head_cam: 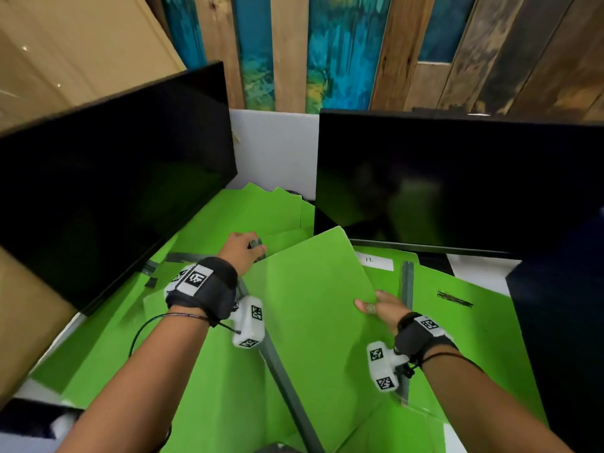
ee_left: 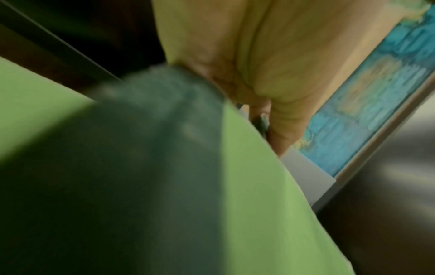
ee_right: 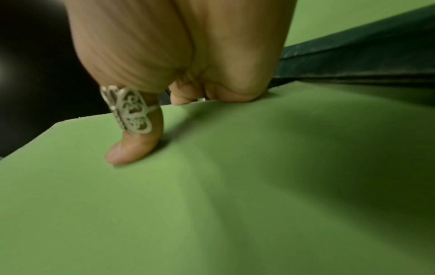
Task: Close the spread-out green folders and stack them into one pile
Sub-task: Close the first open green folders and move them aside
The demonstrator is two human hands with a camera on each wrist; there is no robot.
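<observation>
Two hands lift one green folder above the spread-out folders

The left hand grips the dark spine at the far left corner of the raised folder; the right hand pinches its right edge, thumb on top, over the open folders covering the desk.

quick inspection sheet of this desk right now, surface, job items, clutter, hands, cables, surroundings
surface: white desk, mostly covered by folders
job's things: raised green folder cover half closed; other green folders lie open with grey spines; none stacked yet
clutter: white label
grippers: left hand grips the raised folder's spine end; right hand pinches the cover's right edge, thumb on top
cables: thin black cable at the left wrist
surroundings: two dark monitors, plank wall
</observation>
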